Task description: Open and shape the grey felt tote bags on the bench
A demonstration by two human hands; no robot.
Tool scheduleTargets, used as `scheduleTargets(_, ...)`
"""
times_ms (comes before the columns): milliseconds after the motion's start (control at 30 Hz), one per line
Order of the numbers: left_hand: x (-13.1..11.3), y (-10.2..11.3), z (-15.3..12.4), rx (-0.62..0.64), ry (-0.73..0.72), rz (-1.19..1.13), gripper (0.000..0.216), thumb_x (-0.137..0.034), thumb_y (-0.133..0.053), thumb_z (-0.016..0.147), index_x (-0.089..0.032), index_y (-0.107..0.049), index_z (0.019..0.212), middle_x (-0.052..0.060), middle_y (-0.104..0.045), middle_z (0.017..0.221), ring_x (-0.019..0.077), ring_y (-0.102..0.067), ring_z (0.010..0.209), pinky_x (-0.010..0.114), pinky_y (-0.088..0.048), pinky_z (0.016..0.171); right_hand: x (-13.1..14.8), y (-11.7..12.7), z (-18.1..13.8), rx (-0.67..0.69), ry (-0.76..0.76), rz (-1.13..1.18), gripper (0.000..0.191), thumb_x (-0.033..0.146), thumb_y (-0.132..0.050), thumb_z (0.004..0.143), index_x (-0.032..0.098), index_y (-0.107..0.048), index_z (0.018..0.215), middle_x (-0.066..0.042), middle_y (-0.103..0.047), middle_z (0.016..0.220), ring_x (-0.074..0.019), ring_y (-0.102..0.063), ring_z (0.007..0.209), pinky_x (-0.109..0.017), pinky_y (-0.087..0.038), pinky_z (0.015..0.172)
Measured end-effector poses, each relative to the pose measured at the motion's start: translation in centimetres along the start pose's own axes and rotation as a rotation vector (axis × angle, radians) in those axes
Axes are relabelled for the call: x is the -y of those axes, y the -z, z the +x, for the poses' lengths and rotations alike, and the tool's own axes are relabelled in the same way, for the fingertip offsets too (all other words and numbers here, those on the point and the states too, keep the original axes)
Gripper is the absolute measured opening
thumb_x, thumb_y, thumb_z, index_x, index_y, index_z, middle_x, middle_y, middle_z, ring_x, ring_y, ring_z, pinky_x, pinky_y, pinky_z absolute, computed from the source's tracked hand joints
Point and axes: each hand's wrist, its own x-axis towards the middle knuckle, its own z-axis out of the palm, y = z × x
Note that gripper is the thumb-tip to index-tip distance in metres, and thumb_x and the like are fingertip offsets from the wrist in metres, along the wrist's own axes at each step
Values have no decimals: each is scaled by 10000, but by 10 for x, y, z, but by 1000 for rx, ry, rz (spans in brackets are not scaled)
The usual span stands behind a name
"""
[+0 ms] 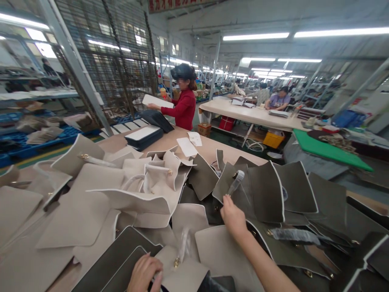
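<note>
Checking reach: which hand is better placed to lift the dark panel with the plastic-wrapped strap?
Likely the right. The right hand is stretched forward and touches that dark panel, below the wrapped strap. The left hand lies nearer the body on a beige piece, well short of it.

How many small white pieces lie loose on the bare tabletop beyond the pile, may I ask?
2: one white piece nearer the pile, the other white piece just beyond it; the pile may hide more.
</note>
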Motion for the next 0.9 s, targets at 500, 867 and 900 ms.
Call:
scheduleTargets(500,-141,56,48,257,622,-936,471,-419,-562,742,-163,-523,1136,115,-575,1136,252,-523,1055,412,-400,932,-23,165,-193,-299,-620,1080,423,453,-517,707,189,-570,1034,-35,-670,784,-229,-617,691,-294,-490,571)
scheduleTargets(867,-229,103,14,291,1168,-1541,369,-255,-635,717,-92,-543,1036,110,-681,894,245,-632,859,364,-510,779,20,181,-335,-325,-575,1368,487,459,-669,627,257,-561,1056,-63,-616,1067,-252,-535,1021,-322,-455,816)
scheduleTargets(900,-233,107,10,314,1162,-1526,370,-255,-633,718,-90,-542,1037,111,-683,883,246,-636,843,364,-516,764,20,194,-338,-301,-565,1361,469,460,-651,651,246,-566,1059,-68,-616,1063,-246,-537,1010,-318,-452,817)
